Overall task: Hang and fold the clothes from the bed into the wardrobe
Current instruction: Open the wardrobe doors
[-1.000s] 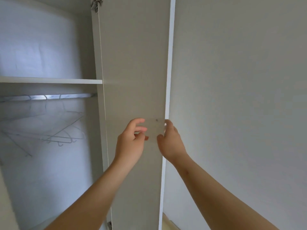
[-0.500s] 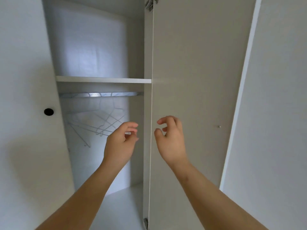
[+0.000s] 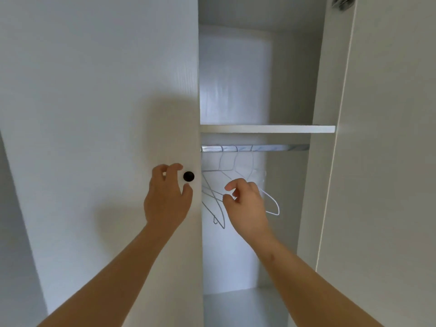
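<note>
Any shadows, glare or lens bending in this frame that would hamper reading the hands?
Head view: the left hand casts a soft shadow on the closed door above the black knob; the rail glints; door edges lean from wide-angle distortion; wire hangers look faint.

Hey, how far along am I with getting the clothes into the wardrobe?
Done: the right door stands open, showing rail and wire hangers. In hand: your left hand reaches for the black knob on the left door; right hand empty. Left: no clothes hung or on the shelf yet.
</note>
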A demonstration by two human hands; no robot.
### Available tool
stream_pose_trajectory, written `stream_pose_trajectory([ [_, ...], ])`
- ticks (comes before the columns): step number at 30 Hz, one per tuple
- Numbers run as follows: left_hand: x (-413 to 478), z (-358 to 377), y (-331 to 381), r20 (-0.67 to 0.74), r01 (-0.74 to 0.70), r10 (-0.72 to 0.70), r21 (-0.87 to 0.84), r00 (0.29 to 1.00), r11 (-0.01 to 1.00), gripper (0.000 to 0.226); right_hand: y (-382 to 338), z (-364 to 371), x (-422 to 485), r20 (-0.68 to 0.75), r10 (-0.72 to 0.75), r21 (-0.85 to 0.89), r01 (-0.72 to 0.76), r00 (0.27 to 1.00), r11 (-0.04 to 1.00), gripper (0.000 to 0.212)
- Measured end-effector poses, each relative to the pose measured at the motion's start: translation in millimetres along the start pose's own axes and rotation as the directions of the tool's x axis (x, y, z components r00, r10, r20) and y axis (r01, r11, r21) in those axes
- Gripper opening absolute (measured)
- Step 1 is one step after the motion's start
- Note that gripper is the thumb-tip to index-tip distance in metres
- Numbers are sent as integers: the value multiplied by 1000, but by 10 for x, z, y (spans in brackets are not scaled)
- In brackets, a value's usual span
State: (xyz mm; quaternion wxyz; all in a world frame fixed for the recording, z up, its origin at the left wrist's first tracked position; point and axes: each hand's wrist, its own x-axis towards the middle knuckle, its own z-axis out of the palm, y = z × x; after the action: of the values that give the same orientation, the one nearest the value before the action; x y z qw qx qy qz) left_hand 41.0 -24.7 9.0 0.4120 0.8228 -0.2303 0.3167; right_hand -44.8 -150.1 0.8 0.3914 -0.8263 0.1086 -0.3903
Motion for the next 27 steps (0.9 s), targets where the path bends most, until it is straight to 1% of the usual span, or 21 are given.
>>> stream_pose_trajectory([
  [4, 231, 99, -251, 124, -88, 75, 105, 989, 991, 47, -15, 364, 127, 13, 6, -12, -6, 1000, 1000, 17],
  [7, 339, 207, -338, 247, -118, 80, 140, 966, 983, 49, 29, 484, 180, -1, 31, 9, -31, 1000, 999, 16],
  [9, 396, 268, -364, 296, -128, 80, 147, 952, 981, 46, 68, 500, 209, -34, 43, 26, -43, 998, 999, 18],
  [11, 447, 297, -373, 310, -118, 79, 110, 948, 987, 37, 103, 491, 222, -51, 58, 22, -57, 997, 998, 20],
  [14, 493, 286, -334, 282, -66, 49, 52, 958, 996, 23, 162, 481, 176, -46, 78, 11, -78, 996, 997, 19],
  [16, 463, 251, -279, 254, -50, 38, 40, 966, 998, 18, 185, 478, 117, -37, 83, 24, -82, 996, 996, 19],
  [19, 293, 158, -203, 196, -47, 47, -3, 980, 999, 15, 169, 442, 32, -26, 70, 61, -69, 997, 996, 19],
  [23, -80, -67, -125, 60, -37, 42, -76, 997, 996, 15, 102, 329, -124, 4, 41, 127, -41, 999, 991, 25],
  [25, -267, -216, -82, -9, -4, 3, -105, 1000, 994, 13, 76, 262, -247, 51, 39, 161, -47, 998, 986, 29],
  [27, -426, -368, -43, -53, 57, -65, -138, 996, 989, 10, 64, 196, -401, 98, 41, 159, -57, 994, 986, 27],
])
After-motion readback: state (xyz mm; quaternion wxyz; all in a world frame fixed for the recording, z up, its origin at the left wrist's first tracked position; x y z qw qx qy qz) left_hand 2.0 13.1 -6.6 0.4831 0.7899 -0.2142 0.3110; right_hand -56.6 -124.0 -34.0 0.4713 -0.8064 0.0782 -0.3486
